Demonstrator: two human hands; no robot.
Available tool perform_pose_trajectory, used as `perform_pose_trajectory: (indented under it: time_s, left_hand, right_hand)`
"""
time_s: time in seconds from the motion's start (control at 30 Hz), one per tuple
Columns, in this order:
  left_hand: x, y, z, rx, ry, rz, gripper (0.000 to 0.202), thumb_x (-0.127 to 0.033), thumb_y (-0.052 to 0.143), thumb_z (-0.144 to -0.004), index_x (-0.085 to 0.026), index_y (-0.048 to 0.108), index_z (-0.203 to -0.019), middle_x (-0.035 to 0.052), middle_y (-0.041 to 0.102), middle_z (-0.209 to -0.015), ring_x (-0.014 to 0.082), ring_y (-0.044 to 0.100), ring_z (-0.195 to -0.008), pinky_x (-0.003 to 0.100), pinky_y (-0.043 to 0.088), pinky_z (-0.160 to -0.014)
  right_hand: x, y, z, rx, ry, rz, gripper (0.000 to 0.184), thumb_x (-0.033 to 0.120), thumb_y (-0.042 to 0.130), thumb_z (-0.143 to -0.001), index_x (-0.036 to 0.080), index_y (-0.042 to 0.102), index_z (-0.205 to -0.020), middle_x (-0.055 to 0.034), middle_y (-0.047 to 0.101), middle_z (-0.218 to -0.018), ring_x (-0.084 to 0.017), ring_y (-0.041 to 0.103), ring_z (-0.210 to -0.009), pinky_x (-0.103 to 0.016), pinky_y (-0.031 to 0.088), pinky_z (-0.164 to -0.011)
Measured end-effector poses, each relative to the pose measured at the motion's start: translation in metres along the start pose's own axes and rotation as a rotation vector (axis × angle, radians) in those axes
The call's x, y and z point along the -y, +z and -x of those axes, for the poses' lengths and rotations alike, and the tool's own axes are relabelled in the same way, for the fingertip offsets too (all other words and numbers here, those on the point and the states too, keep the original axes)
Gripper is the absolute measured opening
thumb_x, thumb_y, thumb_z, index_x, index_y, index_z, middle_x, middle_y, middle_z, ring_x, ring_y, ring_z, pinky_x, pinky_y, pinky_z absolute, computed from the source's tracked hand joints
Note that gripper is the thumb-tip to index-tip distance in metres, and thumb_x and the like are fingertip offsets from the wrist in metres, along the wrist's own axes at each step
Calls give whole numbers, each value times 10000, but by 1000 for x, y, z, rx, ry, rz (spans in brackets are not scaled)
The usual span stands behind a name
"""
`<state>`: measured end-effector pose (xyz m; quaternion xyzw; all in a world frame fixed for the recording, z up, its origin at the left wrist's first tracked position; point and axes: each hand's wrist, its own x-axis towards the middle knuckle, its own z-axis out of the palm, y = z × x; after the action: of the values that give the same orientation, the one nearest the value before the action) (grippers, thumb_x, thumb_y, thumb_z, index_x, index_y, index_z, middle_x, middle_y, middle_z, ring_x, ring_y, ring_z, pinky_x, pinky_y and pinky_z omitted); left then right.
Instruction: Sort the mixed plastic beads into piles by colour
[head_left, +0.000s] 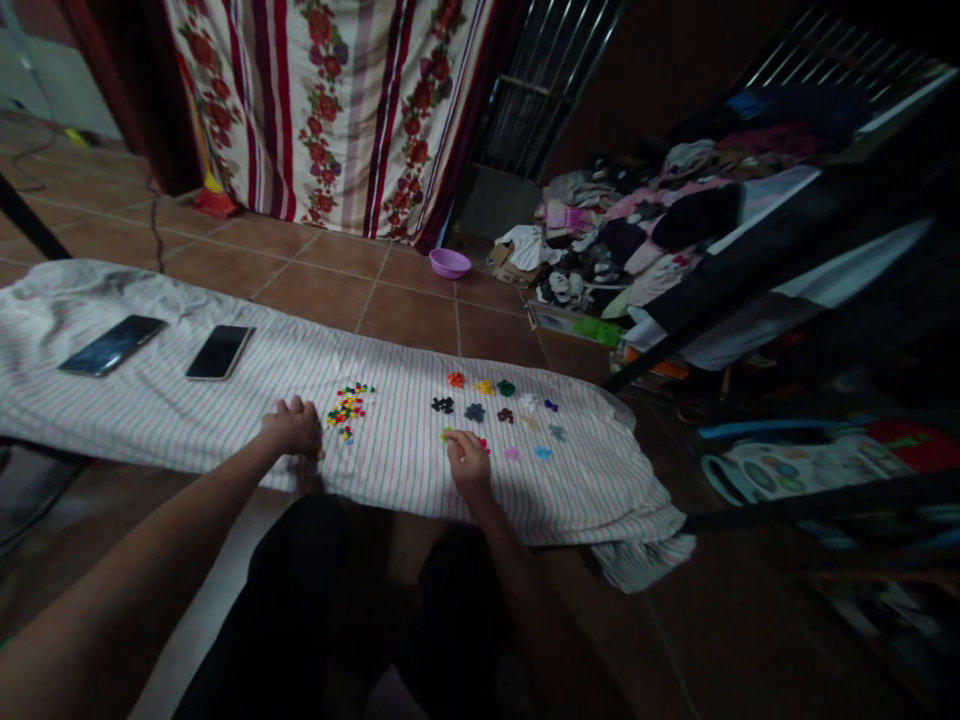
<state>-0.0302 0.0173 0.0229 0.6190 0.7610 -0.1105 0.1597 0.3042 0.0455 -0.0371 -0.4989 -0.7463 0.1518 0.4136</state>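
A mixed pile of small coloured beads or pieces (348, 408) lies on the striped cloth (397, 400). My left hand (292, 428) rests just left of it, fingers curled; anything inside them is hidden. Over a lime green group of pieces (447, 434), my right hand (468, 462) is closed in a pinch, and what it holds is too small to tell. Red pieces (484, 446) peek out beside that hand. Single-colour groups spread further out: orange (456, 380), yellow (485, 387), dark green (506, 387), black (443, 405), grey (474, 412), brown (505, 415), pink (511, 453) and light blue (543, 453).
Two phones, one dark (112, 345) and one with a pale edge (220, 352), lie on the cloth's left part. Beyond are a tiled floor, a purple basin (450, 263) and a floral curtain (322, 110). A heap of clothes (637, 220) fills the right back.
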Motion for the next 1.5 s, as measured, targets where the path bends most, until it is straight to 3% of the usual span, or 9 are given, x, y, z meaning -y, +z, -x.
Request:
perform_pose_trajectory:
  time_s: [0.23, 0.4, 0.5, 0.77, 0.93, 1.3, 1.5]
  left_hand:
    - [-2, -1, -1, 23, -40, -6, 922, -526, 725, -583, -156, 413, -1367, 246, 386, -1448, 439, 362, -1324, 526, 408, -962]
    - [-2, 1, -3, 24, -48, -10, 968, -559, 725, -578, -144, 394, -1387, 265, 312, -1507, 465, 299, -1366, 550, 389, -984]
    - [-2, 1, -2, 27, -40, -13, 975, -556, 730, -583, -136, 386, -1393, 272, 271, -1532, 470, 284, -1375, 553, 385, -988]
    - [-3, -3, 2, 22, -39, -11, 930, -536, 738, -596, -130, 412, -1367, 281, 320, -1500, 462, 316, -1354, 539, 402, -965]
    - [-4, -5, 3, 29, -39, -13, 918, -519, 741, -604, -123, 407, -1362, 281, 320, -1498, 452, 322, -1349, 532, 406, -964]
    - [-2, -1, 3, 1, -29, 5, 963, -531, 734, -590, -141, 386, -1399, 274, 345, -1483, 481, 290, -1359, 552, 400, -940]
    - [-2, -3, 4, 3, -17, -2, 932, -555, 713, -612, -147, 401, -1390, 263, 356, -1472, 462, 334, -1337, 545, 404, -944]
  right_hand:
    - [74, 78, -8, 435, -72, -65, 222, 213, 503, -916, 225, 695, -1026, -37, 643, -970, -146, 618, -893, -256, 488, -812]
    - [104, 106, -12, 535, -42, 58, 219, 217, 548, -906, 240, 680, -1079, -42, 640, -1035, -156, 602, -961, -257, 463, -853]
    - [109, 111, -12, 530, -5, 139, 202, 235, 553, -907, 248, 672, -1069, -40, 641, -1043, -165, 601, -971, -261, 456, -842]
    - [107, 114, -6, 450, -3, 216, 135, 218, 526, -914, 233, 636, -992, -22, 627, -999, -140, 596, -906, -240, 439, -822]
    - [114, 118, -13, 428, 72, 277, 131, 212, 522, -908, 240, 615, -997, -34, 619, -1018, -166, 581, -972, -259, 439, -817]
    - [107, 127, -19, 365, 132, 222, 109, 211, 513, -894, 228, 589, -970, -54, 604, -984, -185, 570, -924, -278, 451, -772]
    - [103, 115, -16, 358, 98, 220, 183, 150, 496, -863, 206, 600, -1003, -57, 601, -975, -184, 564, -947, -284, 454, -847]
